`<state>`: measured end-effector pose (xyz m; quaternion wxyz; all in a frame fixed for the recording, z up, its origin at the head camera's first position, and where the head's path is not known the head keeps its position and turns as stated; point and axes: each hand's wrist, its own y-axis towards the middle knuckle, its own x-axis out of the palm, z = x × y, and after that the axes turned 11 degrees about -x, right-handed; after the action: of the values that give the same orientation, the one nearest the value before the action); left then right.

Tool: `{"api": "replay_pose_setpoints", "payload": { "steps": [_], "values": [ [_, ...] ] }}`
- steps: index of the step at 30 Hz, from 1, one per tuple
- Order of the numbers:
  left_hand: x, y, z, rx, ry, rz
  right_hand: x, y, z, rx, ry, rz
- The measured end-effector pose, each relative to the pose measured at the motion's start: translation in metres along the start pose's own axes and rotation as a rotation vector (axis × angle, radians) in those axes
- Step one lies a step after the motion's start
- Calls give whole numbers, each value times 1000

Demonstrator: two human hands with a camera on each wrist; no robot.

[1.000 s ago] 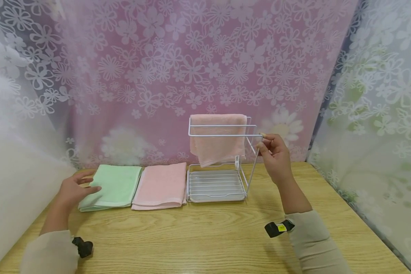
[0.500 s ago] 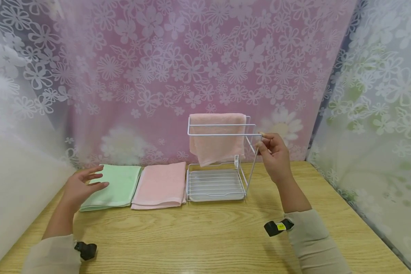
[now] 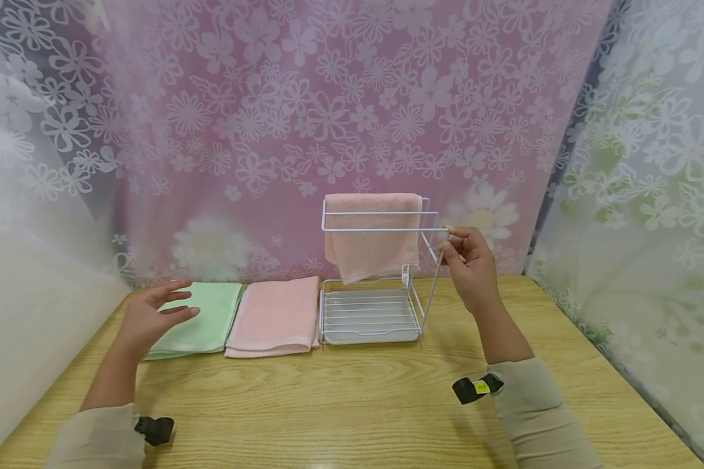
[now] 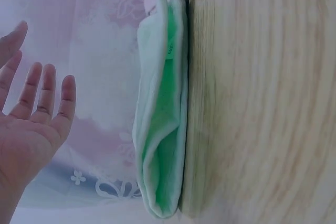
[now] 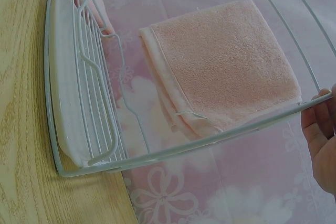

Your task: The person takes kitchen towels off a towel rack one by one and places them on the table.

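In the head view, the left hand (image 3: 143, 319) has its fingers (image 3: 173, 287) loosely parted and holding nothing; the green towel (image 3: 211, 329) lies folded on the desk (image 3: 305, 407) beyond and partly hidden by them; a folded pink towel (image 3: 274, 319) lies to their right, just beside the green one; the right hand (image 3: 475, 273) pinches the upper right corner of the white wire rack (image 3: 381, 230) between thumb and curled fingers; a hung pink towel (image 3: 372, 251) drapes over the rack to the left of those fingers, with a white tray (image 3: 369, 337) below and left of them.

In the left wrist view, the left palm shows with its fingers apart; the green towel's layered edge is clear of them, resting flat on the desk.

In the right wrist view, the right fingers, partly cut off, grip the rack's wire; the hung pink towel is near them, the tray farther away.
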<state>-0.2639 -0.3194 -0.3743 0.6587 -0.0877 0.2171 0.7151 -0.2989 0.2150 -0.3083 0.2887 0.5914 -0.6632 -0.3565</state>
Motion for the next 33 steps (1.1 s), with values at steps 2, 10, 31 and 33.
{"api": "replay_pose_setpoints", "payload": {
  "steps": [2,10,31,33],
  "values": [
    [2,0,2,-1,-4,-8,0,0,0,1,2,1],
    [10,-3,16,-7,-42,-54,0,0,-1,-7,-4,-7],
    [31,-3,44,139,-132,-112,0,-1,1,-16,-30,-10],
    [33,-3,46,145,-134,-111,-1,-1,1,-12,-34,-9]
  ]
}}
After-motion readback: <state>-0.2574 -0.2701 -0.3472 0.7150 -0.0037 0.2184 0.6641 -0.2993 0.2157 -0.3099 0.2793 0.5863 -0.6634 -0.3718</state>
